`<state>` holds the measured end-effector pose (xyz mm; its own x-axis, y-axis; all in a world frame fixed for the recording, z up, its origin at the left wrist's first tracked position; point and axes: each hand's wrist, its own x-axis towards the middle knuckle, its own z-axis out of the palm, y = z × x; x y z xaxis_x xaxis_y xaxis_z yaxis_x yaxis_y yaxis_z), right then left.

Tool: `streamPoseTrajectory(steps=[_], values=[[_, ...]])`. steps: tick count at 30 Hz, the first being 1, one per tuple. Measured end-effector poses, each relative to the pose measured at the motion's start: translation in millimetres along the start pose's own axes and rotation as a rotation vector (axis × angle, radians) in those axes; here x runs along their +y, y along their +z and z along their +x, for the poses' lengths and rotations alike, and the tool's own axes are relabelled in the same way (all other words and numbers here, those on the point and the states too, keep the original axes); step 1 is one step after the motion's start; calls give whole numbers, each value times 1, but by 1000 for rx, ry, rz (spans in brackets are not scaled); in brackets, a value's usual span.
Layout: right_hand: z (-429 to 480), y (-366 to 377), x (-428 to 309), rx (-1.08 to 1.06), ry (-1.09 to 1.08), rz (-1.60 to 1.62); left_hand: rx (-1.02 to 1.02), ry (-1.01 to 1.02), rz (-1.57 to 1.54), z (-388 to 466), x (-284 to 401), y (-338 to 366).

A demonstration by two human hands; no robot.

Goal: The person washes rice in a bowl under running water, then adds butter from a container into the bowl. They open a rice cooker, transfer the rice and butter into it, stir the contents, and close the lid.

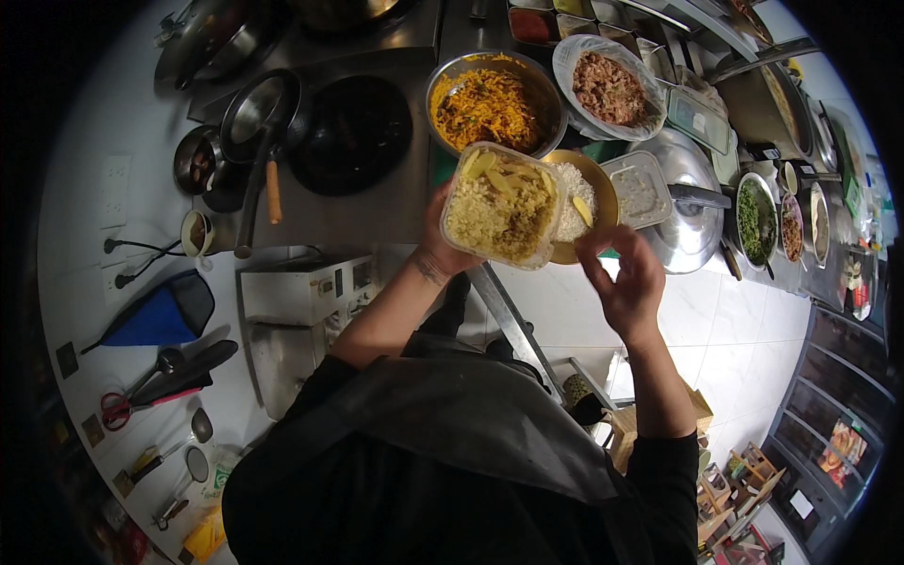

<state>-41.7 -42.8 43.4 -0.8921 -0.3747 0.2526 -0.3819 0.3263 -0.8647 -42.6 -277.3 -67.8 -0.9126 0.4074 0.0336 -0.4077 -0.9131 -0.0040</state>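
My left hand [441, 226] grips a clear plastic container [494, 263], tilted towards me. Minced garlic [480, 212] fills much of it, with pale yellow slices [500, 182], likely ginger, along the far side. Under the container's right edge sits a gold-coloured metal bowl [606, 192], partly hidden, holding white grains or crumbs [575, 183]. One yellow slice [583, 210] lies over the white contents. My right hand [625, 279] is at the bowl's near rim, thumb and forefinger bent together; whether anything small is between them cannot be seen.
Behind the container stands a steel bowl of shredded orange food [494, 109], beside a plastic-lined bowl of minced meat [611, 88]. A shallow plastic tub or lid [639, 189] and a large metal lid [688, 240] lie right. Pans [261, 116] stand left by the black cooktop [353, 134].
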Motion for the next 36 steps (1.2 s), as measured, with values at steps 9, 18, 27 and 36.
streamPoseTrajectory(steps=[9,18,27,36], values=[[0,-8,62,202,597,520,89,46,113,-2,1,-1],[32,7,56,136,60,-455,101,10,91,-5,0,-2],[54,32,24,123,-97,-475,187,34,227,-3,-6,-8],[34,-4,17,287,154,-348,58,21,80,-9,-3,-12]])
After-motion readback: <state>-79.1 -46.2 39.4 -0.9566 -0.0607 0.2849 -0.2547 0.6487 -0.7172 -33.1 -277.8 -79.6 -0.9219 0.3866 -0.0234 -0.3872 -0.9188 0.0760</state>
